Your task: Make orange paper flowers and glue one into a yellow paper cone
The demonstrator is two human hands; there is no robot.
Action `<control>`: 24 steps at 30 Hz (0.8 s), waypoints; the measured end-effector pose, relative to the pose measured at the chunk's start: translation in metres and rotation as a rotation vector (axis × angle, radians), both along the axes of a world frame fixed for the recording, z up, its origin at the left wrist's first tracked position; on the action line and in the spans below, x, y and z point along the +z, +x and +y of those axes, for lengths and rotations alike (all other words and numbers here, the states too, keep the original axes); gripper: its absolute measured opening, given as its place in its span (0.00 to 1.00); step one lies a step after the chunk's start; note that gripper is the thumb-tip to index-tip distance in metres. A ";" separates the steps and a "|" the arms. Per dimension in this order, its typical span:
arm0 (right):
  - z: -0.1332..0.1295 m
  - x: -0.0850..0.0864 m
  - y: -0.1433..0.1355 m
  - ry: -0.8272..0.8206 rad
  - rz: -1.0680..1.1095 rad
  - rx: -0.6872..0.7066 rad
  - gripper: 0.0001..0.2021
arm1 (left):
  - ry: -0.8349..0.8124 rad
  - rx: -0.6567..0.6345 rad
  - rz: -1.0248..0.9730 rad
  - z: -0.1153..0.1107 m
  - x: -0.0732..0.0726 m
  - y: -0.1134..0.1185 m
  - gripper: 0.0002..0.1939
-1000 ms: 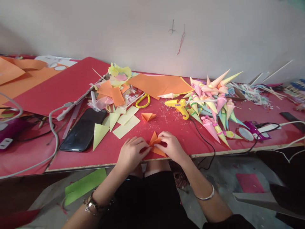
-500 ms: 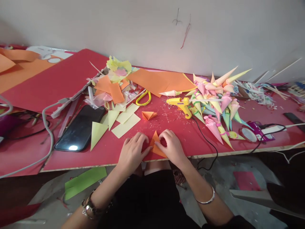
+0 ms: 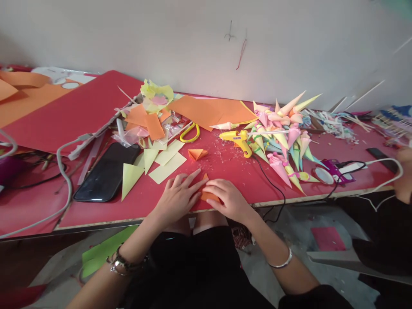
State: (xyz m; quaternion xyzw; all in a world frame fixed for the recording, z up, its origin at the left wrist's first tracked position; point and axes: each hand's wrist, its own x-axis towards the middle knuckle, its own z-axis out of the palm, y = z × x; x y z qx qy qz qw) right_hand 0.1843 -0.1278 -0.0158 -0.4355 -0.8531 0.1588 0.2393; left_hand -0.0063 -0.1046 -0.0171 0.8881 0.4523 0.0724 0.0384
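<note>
A folded piece of orange paper (image 3: 210, 196) lies at the table's front edge, partly covered by my hands. My left hand (image 3: 177, 196) is flat with fingers stretched out, the fingertips at the paper's left side. Thumb and curved fingers of my right hand (image 3: 230, 198) close on the paper from the right. Just beyond sits a folded orange paper piece (image 3: 197, 154) with pointed flaps. Pale yellow paper rectangles (image 3: 168, 167) and a yellow paper triangle (image 3: 131, 178) lie to the left of it.
A yellow glue gun (image 3: 238, 140) with a black cord rests beside a heap of pastel paper cones (image 3: 280, 133). At left are a black phone (image 3: 106, 174) and yellow-handled scissors (image 3: 189, 133). Another person's hand (image 3: 404, 174) shows at the right edge.
My left fingers have straightened and moved onto the orange paper. The right fingers now cover more of it. The view has shifted slightly, and another person's hand has appeared at right.
</note>
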 end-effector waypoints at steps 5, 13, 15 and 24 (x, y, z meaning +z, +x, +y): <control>-0.010 -0.006 0.008 0.073 -0.156 0.087 0.20 | -0.002 -0.114 -0.017 0.001 -0.003 -0.005 0.24; -0.016 -0.009 0.001 0.295 -0.174 0.075 0.09 | -0.086 -0.206 0.004 0.001 0.001 -0.005 0.28; -0.014 -0.008 -0.001 0.301 -0.124 0.054 0.09 | -0.081 -0.207 -0.020 -0.001 0.002 -0.005 0.27; -0.001 -0.001 -0.006 0.203 -0.108 0.102 0.12 | -0.100 -0.220 -0.251 -0.008 0.000 -0.008 0.16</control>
